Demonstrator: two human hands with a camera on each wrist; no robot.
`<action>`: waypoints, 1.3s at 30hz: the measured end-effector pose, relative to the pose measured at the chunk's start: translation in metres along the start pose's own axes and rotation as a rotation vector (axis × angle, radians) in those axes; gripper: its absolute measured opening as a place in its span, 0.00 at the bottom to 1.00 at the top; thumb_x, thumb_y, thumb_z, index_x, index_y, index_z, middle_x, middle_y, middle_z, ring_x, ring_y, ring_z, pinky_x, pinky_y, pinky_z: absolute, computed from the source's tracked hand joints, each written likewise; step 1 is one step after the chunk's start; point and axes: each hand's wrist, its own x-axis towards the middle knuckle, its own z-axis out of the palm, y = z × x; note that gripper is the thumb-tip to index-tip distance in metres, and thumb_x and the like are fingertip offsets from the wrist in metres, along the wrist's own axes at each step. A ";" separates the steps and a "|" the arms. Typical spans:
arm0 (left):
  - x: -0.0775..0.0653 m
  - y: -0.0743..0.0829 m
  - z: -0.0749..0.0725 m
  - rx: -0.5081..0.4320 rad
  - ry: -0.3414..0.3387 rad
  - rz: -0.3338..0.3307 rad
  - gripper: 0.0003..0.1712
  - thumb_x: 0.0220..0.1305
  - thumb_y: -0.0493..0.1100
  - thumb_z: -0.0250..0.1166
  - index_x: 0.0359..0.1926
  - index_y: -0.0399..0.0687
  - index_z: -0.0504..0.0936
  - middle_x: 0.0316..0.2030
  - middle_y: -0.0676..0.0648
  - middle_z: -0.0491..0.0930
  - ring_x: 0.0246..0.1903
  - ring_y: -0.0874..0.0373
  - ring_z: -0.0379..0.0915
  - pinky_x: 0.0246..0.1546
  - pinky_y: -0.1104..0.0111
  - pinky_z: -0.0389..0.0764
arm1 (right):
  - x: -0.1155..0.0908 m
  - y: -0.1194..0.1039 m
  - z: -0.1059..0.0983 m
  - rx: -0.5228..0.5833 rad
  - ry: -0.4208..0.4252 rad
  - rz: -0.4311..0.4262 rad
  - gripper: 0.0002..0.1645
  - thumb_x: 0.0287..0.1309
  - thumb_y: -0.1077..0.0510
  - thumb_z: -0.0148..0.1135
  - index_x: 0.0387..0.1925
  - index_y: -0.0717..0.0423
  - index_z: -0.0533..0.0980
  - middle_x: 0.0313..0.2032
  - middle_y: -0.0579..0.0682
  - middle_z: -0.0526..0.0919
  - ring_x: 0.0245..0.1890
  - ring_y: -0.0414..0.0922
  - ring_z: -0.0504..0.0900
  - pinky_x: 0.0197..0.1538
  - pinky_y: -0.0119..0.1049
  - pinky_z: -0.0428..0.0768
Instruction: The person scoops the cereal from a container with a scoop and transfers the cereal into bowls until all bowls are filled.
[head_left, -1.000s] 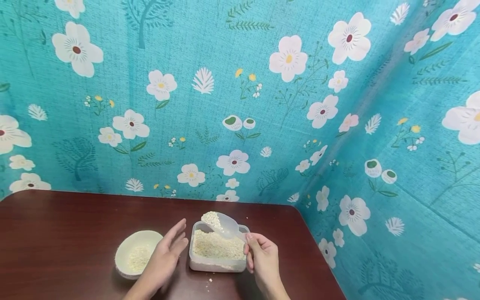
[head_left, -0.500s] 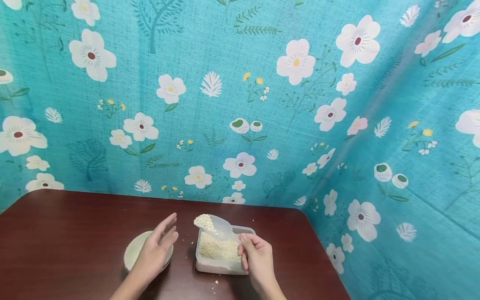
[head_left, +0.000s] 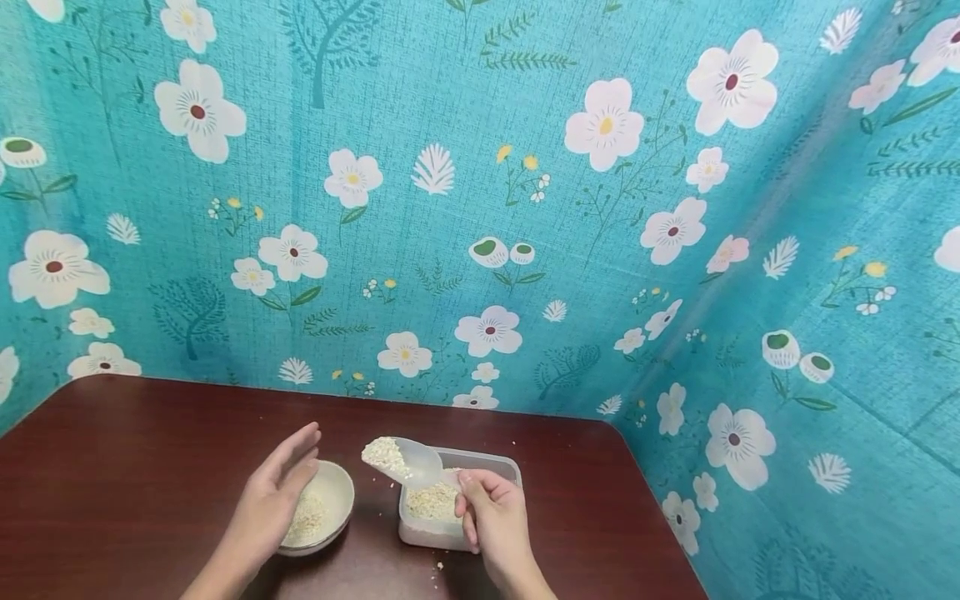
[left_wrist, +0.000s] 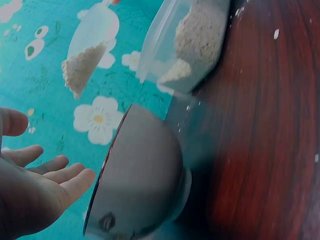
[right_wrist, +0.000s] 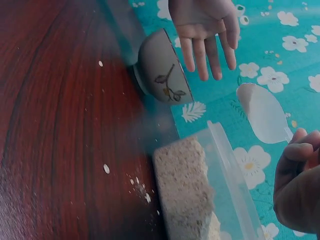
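My right hand (head_left: pixel 495 521) pinches the handle of a translucent plastic scoop (head_left: pixel 422 463), which carries a heap of oat flakes (head_left: pixel 384 454) at its tip. The scoop hangs above the left end of a clear rectangular container (head_left: pixel 431 535) partly filled with oats, tip toward the bowl. A white bowl (head_left: pixel 341 500) with a dark rim stands left of the container, some oats lying in it. Beside and above the bowl's left side, my left hand (head_left: pixel 262 508) is held with straight fingers and nothing in them. The left wrist view shows these fingers (left_wrist: pixel 75 182) near the bowl's rim.
Everything stands on a dark red-brown wooden table (head_left: pixel 187 450). Loose flakes (right_wrist: pixel 141 190) are scattered on the wood beside the container. A turquoise flowered cloth (head_left: pixel 420 208) hangs behind the table and along its right side.
The loaded scoop has moved left, from over the container toward the bowl. My left hand has shifted left, uncovering more of the bowl. The head view has turned slightly.
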 end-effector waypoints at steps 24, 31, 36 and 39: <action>-0.011 -0.028 -0.052 0.126 0.053 -0.096 0.32 0.81 0.48 0.47 0.78 0.42 0.54 0.72 0.34 0.61 0.68 0.44 0.62 0.47 0.89 0.70 | 0.007 0.006 0.044 -0.027 -0.120 0.012 0.17 0.71 0.59 0.58 0.39 0.75 0.78 0.16 0.45 0.77 0.06 0.31 0.64 0.08 0.21 0.61; -0.012 -0.035 -0.054 0.116 0.017 -0.109 0.31 0.81 0.42 0.47 0.78 0.40 0.53 0.71 0.30 0.60 0.63 0.56 0.66 0.46 0.81 0.77 | 0.009 0.008 0.049 -0.041 -0.128 0.012 0.17 0.71 0.58 0.58 0.39 0.73 0.79 0.16 0.46 0.77 0.06 0.31 0.64 0.08 0.21 0.61; -0.012 -0.036 -0.054 0.100 -0.003 -0.139 0.31 0.81 0.41 0.45 0.78 0.39 0.51 0.72 0.29 0.58 0.66 0.39 0.62 0.49 0.73 0.81 | 0.010 0.009 0.051 -0.053 -0.125 0.022 0.16 0.71 0.57 0.58 0.40 0.71 0.81 0.16 0.47 0.77 0.06 0.31 0.64 0.09 0.21 0.61; -0.011 -0.035 -0.053 0.090 -0.020 -0.163 0.32 0.81 0.41 0.45 0.79 0.40 0.49 0.73 0.29 0.56 0.67 0.33 0.59 0.53 0.62 0.83 | 0.010 0.010 0.052 -0.058 -0.123 0.025 0.16 0.71 0.57 0.58 0.40 0.71 0.81 0.17 0.47 0.78 0.06 0.31 0.64 0.09 0.21 0.61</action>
